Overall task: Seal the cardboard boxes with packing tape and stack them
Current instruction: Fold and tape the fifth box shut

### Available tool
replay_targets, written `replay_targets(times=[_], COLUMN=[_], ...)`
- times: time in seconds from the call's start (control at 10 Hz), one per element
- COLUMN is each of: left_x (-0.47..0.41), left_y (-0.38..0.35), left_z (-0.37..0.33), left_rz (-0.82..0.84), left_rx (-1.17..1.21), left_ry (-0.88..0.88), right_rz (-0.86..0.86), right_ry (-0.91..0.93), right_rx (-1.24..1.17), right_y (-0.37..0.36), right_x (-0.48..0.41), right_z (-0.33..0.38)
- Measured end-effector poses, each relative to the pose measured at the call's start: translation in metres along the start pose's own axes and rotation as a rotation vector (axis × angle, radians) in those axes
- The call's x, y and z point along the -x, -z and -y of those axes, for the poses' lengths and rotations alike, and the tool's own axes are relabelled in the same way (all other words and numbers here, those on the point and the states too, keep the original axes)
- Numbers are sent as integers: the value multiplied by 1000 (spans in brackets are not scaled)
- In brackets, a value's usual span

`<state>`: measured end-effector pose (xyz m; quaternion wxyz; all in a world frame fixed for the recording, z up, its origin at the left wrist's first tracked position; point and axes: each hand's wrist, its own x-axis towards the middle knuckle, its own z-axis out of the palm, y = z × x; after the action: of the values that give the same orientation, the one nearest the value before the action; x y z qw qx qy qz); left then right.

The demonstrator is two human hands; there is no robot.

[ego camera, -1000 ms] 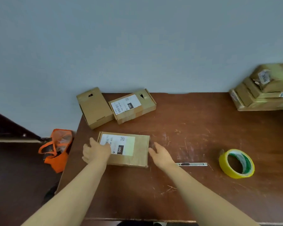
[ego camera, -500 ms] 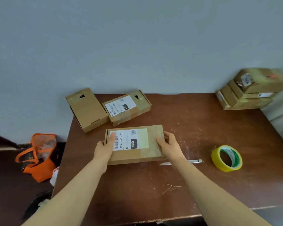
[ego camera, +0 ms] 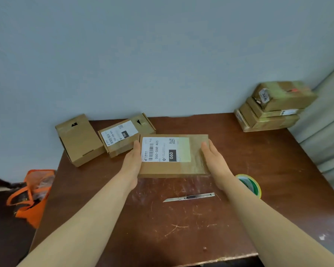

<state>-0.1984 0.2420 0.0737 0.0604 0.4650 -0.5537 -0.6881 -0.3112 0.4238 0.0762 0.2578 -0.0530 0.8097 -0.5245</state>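
Label (ego camera: pixel 165 149) on the box (ego camera: pixel 198 162) reads "060-068-A05" and "060". Left hand (ego camera: pixel 132 162) and right hand (ego camera: pixel 215 160) press its ends with straight fingers. The box has moved farther back, clear of the knife (ego camera: pixel 189 197).

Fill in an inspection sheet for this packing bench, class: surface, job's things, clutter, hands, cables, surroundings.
Surface: brown wooden table, scratched and scuffed.
Job's things: flat cardboard box with a white label, between both hands; plain cardboard box and labelled cardboard box side by side at the far left; stack of taped boxes in the far right corner; yellow roll of packing tape, partly hidden by the right forearm.
Clutter: slim metal utility knife lying near the table's middle.
Hands: left hand and right hand press straight fingers against the box's short ends.
Cables: nothing seen.
Surroundings: plain grey-blue wall; orange bag on the floor at left.
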Motion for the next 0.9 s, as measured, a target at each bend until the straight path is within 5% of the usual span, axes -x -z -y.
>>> replay_targets(times=[0.2,0.4,0.5,0.6,0.8,0.9], left_x=[14,20,19,21,17,17], left_y=[-61,-95,-98,-101,-106,-105], left_z=[-12,-12,-4,-1,5,5], left_rz=[122,126,83,-4,162,210], left_rx=[63,78,-111,-647,-753,-801], left_ry=[22,-118,-273,-607,-521,-639], right_rz=[-23,105,242,157,-21,-124], right_ry=[32,-319,-349,-358,-281,-306], right_rx=[4,-304,-699,-874,-914,-817], right_y=[58,106,113,114,120,120], right_x=[-27,-58,-59,-58,-51,-46], right_z=[-17,-27,-31,-36,-43,-40])
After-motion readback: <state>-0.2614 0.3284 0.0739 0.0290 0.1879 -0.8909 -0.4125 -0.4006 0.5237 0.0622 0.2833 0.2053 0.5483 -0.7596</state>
